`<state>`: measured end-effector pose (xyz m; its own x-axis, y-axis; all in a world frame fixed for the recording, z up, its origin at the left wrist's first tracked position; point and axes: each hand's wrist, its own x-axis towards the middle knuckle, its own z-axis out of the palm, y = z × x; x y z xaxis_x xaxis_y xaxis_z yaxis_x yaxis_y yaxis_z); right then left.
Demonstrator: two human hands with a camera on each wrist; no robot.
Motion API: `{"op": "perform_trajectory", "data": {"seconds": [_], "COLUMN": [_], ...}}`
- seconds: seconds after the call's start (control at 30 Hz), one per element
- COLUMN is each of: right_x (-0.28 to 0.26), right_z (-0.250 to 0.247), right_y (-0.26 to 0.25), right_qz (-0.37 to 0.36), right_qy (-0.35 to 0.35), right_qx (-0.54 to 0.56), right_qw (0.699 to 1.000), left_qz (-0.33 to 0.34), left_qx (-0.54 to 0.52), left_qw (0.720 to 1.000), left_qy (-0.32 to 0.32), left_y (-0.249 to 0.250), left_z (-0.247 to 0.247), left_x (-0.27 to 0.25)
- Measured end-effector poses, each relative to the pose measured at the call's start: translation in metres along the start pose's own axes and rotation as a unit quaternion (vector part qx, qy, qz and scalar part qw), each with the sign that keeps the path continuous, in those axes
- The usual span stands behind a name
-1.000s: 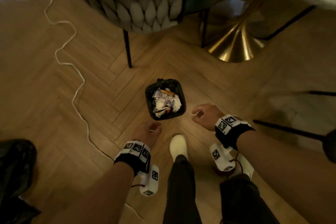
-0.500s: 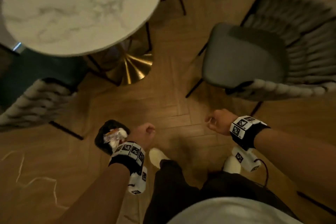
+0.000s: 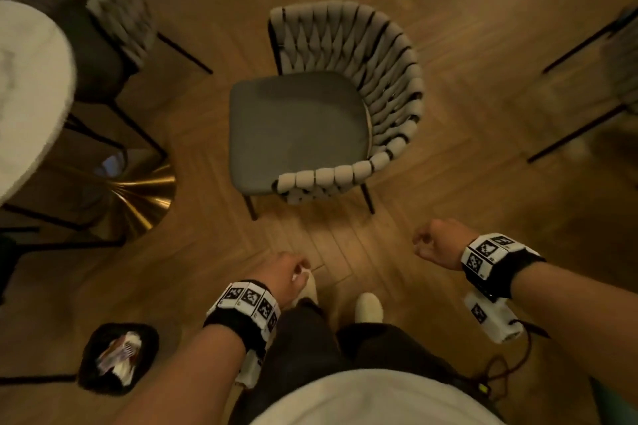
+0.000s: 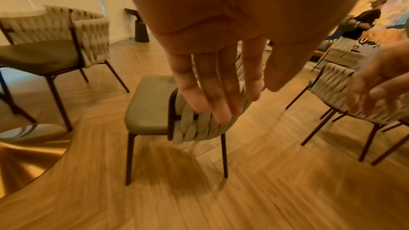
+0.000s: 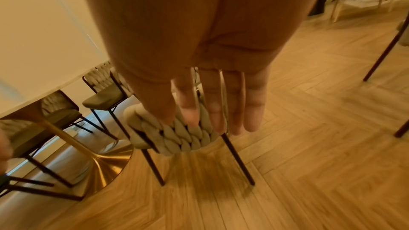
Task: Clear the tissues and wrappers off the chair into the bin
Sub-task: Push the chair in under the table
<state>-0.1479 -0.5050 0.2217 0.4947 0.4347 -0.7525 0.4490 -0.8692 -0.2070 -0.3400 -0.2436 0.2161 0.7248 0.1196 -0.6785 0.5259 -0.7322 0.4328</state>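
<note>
Both hands empty, chair seat bare, bin now at 7 o'clock

Left hand [image 3: 281, 274] and right hand [image 3: 436, 245] hang with relaxed fingers; black bin [image 3: 90, 373], crammed with tissues and wrappers [image 3: 119, 355], has shifted nearer; grey woven-backed chair [image 3: 297, 128] now stands at 12 o'clock

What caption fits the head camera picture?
Bare chair, litter in bin, left hand and right hand holding nothing.
</note>
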Motion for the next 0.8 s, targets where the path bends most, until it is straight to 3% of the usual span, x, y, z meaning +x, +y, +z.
{"op": "perform_trajectory", "data": {"seconds": [0.13,0.33,0.57,0.67,0.8], "right_x": [0.030,0.106,0.185,0.232,0.316], "right_z": [-0.051,-0.130,-0.237,-0.283,-0.334], "right_y": [0.020,0.015,0.024,0.035,0.038], "right_qz": [-0.015,-0.052,-0.142,-0.191,-0.278], "right_qy": [0.001,-0.011,-0.030,-0.051,-0.082], "right_qx": [-0.022,-0.085,-0.175,-0.230,-0.364], "right_qw": [1.000,0.995,0.974,0.953,0.885], "left_qz": [0.003,-0.009,-0.034,-0.073,-0.142], "left_qx": [-0.002,-0.073,-0.109,-0.144,-0.194], "left_qw": [1.000,0.996,0.992,0.984,0.966], "left_qy": [0.022,0.047,0.050,0.070,0.092], "left_y": [0.034,0.048,0.080,0.102,0.148], "left_z": [-0.024,-0.056,-0.096,-0.101,-0.093], "left_x": [0.043,0.121,0.191,0.221,0.271]}}
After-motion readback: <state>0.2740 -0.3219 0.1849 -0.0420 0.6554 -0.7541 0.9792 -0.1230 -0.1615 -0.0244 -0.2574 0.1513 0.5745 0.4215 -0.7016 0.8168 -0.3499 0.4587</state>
